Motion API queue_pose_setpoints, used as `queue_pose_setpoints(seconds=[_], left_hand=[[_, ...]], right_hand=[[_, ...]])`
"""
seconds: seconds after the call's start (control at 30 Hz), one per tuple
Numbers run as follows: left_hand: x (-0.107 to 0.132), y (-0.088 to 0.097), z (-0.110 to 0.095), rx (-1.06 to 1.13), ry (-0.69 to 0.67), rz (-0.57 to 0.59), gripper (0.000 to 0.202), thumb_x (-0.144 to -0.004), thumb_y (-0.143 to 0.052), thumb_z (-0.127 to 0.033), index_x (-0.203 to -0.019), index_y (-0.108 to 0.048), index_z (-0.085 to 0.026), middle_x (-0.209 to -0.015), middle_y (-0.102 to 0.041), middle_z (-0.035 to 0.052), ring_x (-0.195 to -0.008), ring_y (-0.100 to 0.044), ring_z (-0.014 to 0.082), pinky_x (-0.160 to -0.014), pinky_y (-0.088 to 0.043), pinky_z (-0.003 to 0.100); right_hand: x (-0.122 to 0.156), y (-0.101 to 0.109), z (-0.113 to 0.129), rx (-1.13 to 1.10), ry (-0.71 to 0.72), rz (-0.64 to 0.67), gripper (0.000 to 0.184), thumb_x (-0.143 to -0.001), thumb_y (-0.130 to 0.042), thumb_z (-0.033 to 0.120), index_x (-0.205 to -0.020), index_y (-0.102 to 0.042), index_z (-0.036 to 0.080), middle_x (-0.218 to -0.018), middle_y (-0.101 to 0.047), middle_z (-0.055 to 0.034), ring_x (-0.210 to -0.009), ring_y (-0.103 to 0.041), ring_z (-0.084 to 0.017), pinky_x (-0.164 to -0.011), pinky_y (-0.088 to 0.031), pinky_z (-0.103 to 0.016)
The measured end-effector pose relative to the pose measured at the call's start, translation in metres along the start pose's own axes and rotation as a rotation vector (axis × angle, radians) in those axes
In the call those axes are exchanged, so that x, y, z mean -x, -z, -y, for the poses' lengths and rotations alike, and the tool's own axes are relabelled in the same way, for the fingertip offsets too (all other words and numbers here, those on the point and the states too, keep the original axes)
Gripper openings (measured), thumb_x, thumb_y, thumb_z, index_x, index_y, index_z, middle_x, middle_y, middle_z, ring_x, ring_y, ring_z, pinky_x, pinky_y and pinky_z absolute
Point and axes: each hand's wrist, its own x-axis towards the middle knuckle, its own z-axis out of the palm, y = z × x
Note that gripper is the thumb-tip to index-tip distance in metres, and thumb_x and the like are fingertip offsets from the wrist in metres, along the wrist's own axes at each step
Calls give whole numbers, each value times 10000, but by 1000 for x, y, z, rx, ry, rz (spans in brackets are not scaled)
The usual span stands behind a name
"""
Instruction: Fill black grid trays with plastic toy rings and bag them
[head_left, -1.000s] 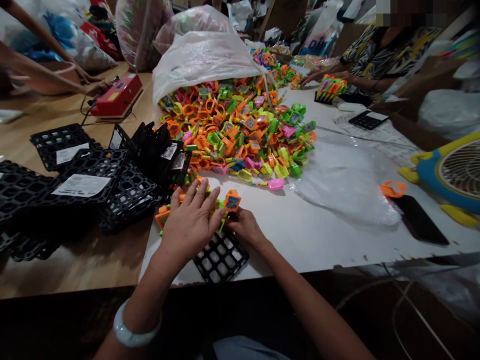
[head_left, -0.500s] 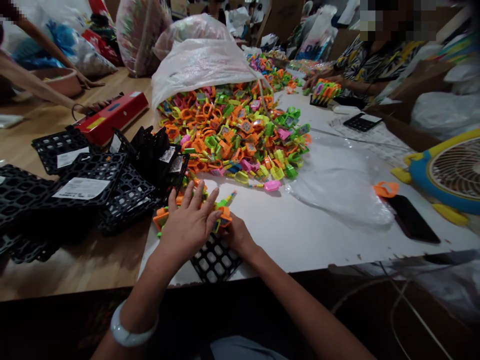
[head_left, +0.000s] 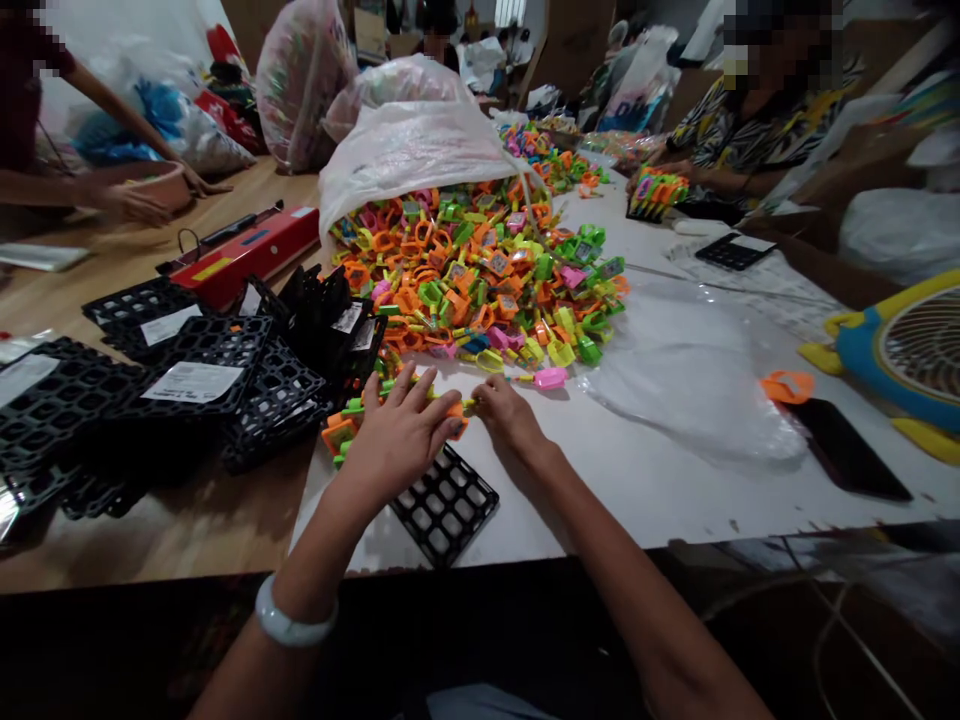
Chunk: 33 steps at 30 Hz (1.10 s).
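While the left hand (head_left: 397, 435) lies spread and unclenched, palm down over a cluster of bright plastic toys (head_left: 342, 434), the right hand (head_left: 514, 420) has its fingertips bunched just beside the left thumb, at the yellow end of an orange toy (head_left: 456, 415). Whether those fingertips grip that end, I cannot tell. Below the left palm and between the two forearms, a black grid tray (head_left: 450, 505) rests on the white sheet (head_left: 585, 490), its bare cells nearest the person's body; the palm hides how the toys sit in it.

Just beyond the right hand lies a pink toy (head_left: 550, 378), and past both hands a large heap of toys (head_left: 465, 275) spills from a white bag (head_left: 420, 150). To the left of the left hand, more black trays (head_left: 285, 385) lie piled up, with a red machine (head_left: 259, 250) behind them. To the right of the right hand lie a clear plastic bag (head_left: 682, 385) and, farther out, a dark phone (head_left: 855, 450). A pale bracelet (head_left: 292, 622) circles the left wrist.
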Motion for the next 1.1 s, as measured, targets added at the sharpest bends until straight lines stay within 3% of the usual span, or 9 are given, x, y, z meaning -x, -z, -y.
queue_pose_setpoints(seconds=[0.13,0.23,0.33,0.47,0.6,0.77,0.97,1.03,1.1], left_hand=[[-8,5,-2,13,1,5,489,-1003,-269,-518,-1394,-495,-331,-1545,-413,101,-1466,-279,347,-1099,-220,715],[-3,13,-1,11,9,23,536,-995,-266,-541,-1450,-428,-308,-1570,-363,119,-1466,-285,333,-1118,-169,725],[5,16,3,0,60,37,556,-997,-249,-540,-1470,-400,-290,-1590,-309,129,-1481,-250,330,-1122,-147,731],[11,11,7,16,107,57,525,-1008,-278,-507,-1484,-371,-308,-1607,-263,120,-1496,-214,297,-1158,-166,663],[9,6,10,31,105,62,514,-1011,-269,-508,-1484,-361,-329,-1615,-247,100,-1501,-198,270,-1177,-158,628],[6,8,13,82,59,52,560,-1005,-176,-543,-1482,-373,-325,-1618,-244,102,-1510,-153,267,-1186,-156,605],[6,10,8,103,57,60,667,-958,-140,-642,-1469,-403,-304,-1606,-273,117,-1504,-179,303,-1159,-117,686],[6,7,6,72,78,27,694,-934,-188,-682,-1473,-398,-299,-1599,-274,146,-1497,-195,324,-1145,-118,708],[6,3,7,51,77,-2,665,-943,-224,-667,-1472,-400,-305,-1591,-289,154,-1493,-211,322,-1148,-133,698]], right_hand=[[27,10,-1,-189,-272,-73,124,-891,-463,275,-906,-562,201,-868,-609,-40,-700,-575,-162,-623,-482,-290],[55,11,17,-580,-386,73,257,-900,-511,423,-1030,-544,204,-886,-666,-40,-679,-638,-170,-627,-530,-315],[76,-3,45,-724,-330,291,253,-865,-603,436,-983,-616,212,-805,-699,-21,-717,-668,-191,-695,-545,-328],[84,-35,73,-637,-138,388,141,-845,-643,344,-905,-700,229,-908,-737,-32,-824,-684,-215,-789,-546,-355],[83,-53,80,-498,24,361,139,-845,-610,204,-939,-707,239,-1027,-726,-49,-957,-656,-223,-852,-533,-368],[84,-62,77,-276,195,227,213,-814,-573,101,-966,-680,205,-1027,-696,-102,-1045,-607,-273,-903,-512,-418],[81,-87,78,-214,186,172,462,-802,-563,88,-1248,-598,203,-1269,-635,-124,-1192,-562,-291,-997,-483,-433],[82,-82,79,-219,195,177,531,-780,-573,79,-1296,-569,206,-1323,-614,-117,-1238,-540,-285,-1015,-475,-423],[80,-66,75,-270,172,230,456,-775,-571,76,-1204,-626,221,-1225,-669,-85,-1152,-598,-252,-953,-510,-377]])
